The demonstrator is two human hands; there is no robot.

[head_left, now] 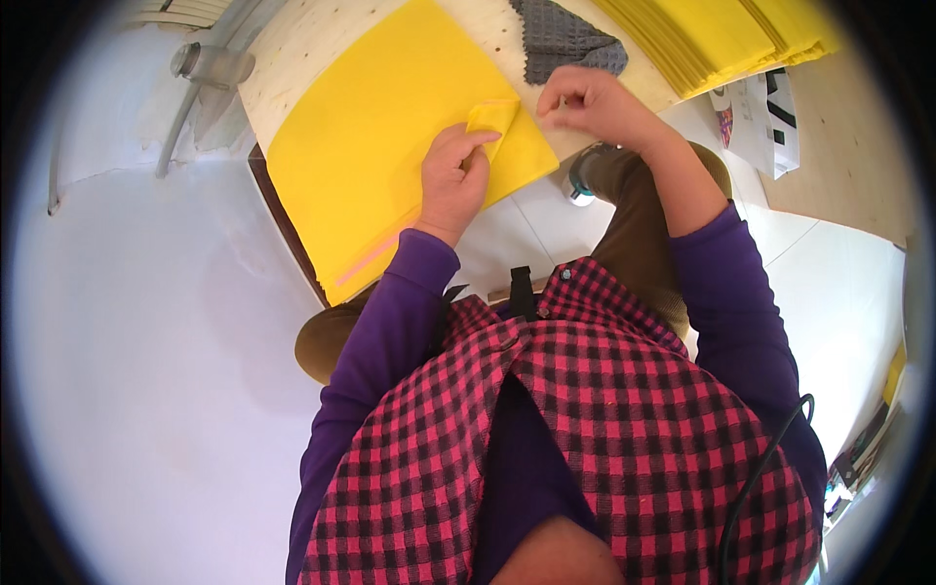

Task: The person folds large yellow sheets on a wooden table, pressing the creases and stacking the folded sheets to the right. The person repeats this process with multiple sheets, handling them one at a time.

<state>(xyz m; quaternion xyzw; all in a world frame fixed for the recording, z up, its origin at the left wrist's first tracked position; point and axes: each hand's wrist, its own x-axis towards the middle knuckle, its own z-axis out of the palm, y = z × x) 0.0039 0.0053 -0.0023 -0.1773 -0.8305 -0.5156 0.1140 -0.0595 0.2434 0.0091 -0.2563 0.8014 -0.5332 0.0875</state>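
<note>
A large yellow sheet (361, 127), apparently on top of a pile, lies flat on the table in front of me. Its near right part is turned up into a small folded flap (495, 117). My left hand (456, 180) is closed on that flap, thumb and fingers pinching its edge. A pale pink strip (370, 258) runs along the sheet's near edge. Just right of the sheet and above the table edge, my right hand (597, 102) is raised with fingers curled into a pinch; whatever is between them, if anything, does not show. Beyond that hand lies a grey waffle-weave cloth (567, 44).
A thick stack of yellow sheets (712, 44) sits at the far right of the pale table (278, 73). A white printed bag or box (765, 127) stands below it. At the left, a metal pipe fitting (213, 65) is by the wall. My knees are under the table edge.
</note>
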